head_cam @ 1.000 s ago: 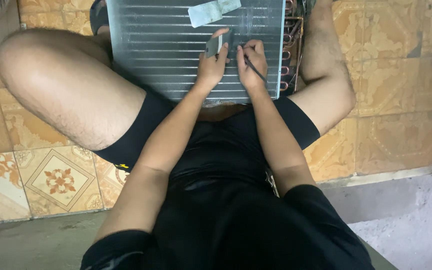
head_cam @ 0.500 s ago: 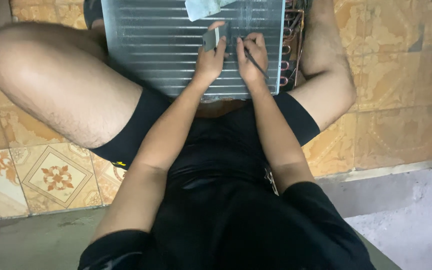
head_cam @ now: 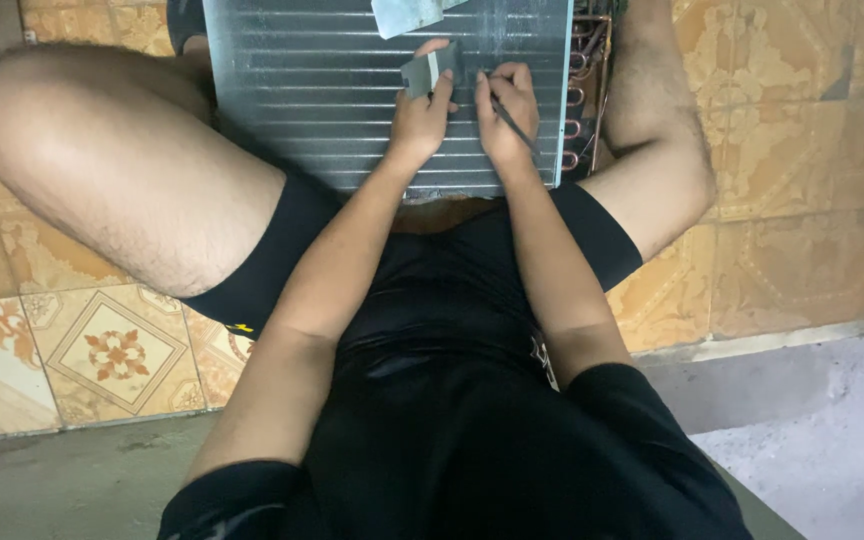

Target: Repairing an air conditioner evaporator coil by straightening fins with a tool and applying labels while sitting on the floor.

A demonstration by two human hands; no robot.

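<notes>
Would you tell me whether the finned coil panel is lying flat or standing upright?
Lying flat, it seems: the finned coil panel rests between the legs, face up, with the left hand and right hand resting on it.

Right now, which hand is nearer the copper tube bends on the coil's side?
Right. The right hand, holding a thin dark tool, rests on the finned coil close to the copper tube bends. The left hand is farther in, gripping a small grey block.

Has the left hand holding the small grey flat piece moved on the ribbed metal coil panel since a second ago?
No. The left hand sits at about the same place against the ribbed metal coil panel's right edge; the whole view drifted.
</notes>
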